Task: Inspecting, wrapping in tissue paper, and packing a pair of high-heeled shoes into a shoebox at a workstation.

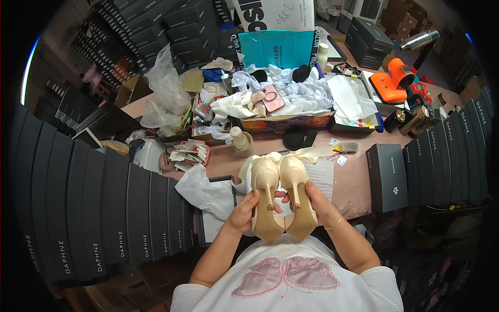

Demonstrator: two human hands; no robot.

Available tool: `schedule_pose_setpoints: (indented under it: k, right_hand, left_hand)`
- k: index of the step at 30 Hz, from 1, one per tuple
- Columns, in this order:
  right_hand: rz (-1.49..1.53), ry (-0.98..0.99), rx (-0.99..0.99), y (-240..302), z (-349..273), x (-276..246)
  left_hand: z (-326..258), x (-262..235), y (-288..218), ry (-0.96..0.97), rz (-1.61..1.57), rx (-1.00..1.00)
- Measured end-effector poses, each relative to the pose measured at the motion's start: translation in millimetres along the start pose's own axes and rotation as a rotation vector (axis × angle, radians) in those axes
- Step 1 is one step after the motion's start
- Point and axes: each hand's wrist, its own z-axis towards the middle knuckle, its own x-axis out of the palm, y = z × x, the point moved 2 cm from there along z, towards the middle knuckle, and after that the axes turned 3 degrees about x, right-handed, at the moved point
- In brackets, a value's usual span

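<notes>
Crinkled pale tissue [312, 96] heaped in a long patterned carton [283, 123], toward far edge of surface [351, 190]. Flat phone [273, 98] in glossy pink case on top of the heap. Smooth turquoise panel [275, 49] upright behind. Limp see-through plastic bag [169, 88] near far left corner. Rounded cream bottle [240, 139] just in front of carton. Bristled brush [347, 148] lying flat, right of centre. Glossy orange tool [390, 86] with metal nozzle, by far right corner. Thin, creased white paper [195, 190] at near left corner.

Pinkish surface, flecked toward near right corner. Matte dark boxes in upright rows along left edge [135, 208] and right edge [442, 161]; more dark boxes [192, 28] stacked in the room beyond far edge.

Pair of high-heeled shoes [269, 226] up at middle of near edge, close to white shirt [283, 247]. Glossy beige backs, slim heels, tan soles facing up, toes toward the shirt; pale ribbon [314, 152] trailing right. Left hand [242, 214] clamped on left shoe, right hand [321, 205] on right shoe, some fingers visible between the two.
</notes>
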Motion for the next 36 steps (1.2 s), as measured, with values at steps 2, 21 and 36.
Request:
schedule_pose_setpoints:
  k: [2, 21, 36]
  right_hand:
    - [-0.029, -0.001, -0.035, 2, -1, 4]
    - [-0.206, -0.202, 0.015, 1, -19, -66]
    - [-0.38, -0.03, -0.009, 42, -13, -60]
  left_hand:
    - [-1, 1, -2, 0.038, 0.0, -0.002]
    - [30, 4, 31, -0.098, -0.004, -0.09]
    - [11, 46, 29, -0.104, 0.967, -0.148]
